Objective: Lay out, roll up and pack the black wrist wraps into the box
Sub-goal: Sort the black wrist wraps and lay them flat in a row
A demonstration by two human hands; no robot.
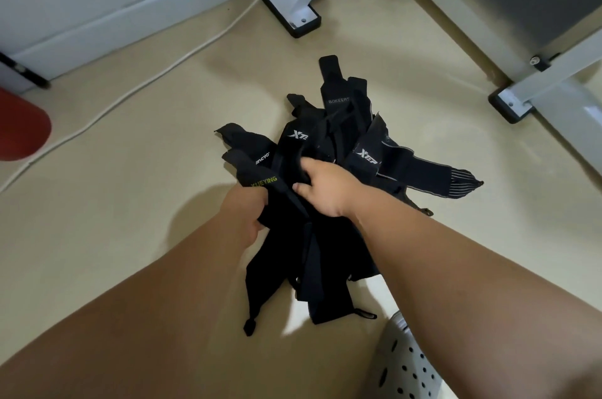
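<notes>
- The black wrist wraps [329, 138] lay in one tangled heap on the beige floor [130, 219], roughly centre, with straps fanning out to the far side, left and right
- The left hand [252, 216] gripped the near-left side of the heap, fingers curled into the cloth beside a yellow-lettered band; the fingertips were hidden under fabric
- The right hand [324, 188] dug in from the right, thumb and curled fingers pinching a single band near the top of the pile
- To separate them well, it seemed wise to steady the bulk with the left hand and draw one wrap out slowly along its length, since loops and any fastening patches would likely snag their neighbours
- The wraps looked like soft, matte elastic webbing: long flat bands, several with printed logos, one on the right ribbed with grey stripes and edging, thin loops at the near ends
- A white perforated container [404, 366], probably the box, stood at the near right, just beside the heap's near end
</notes>
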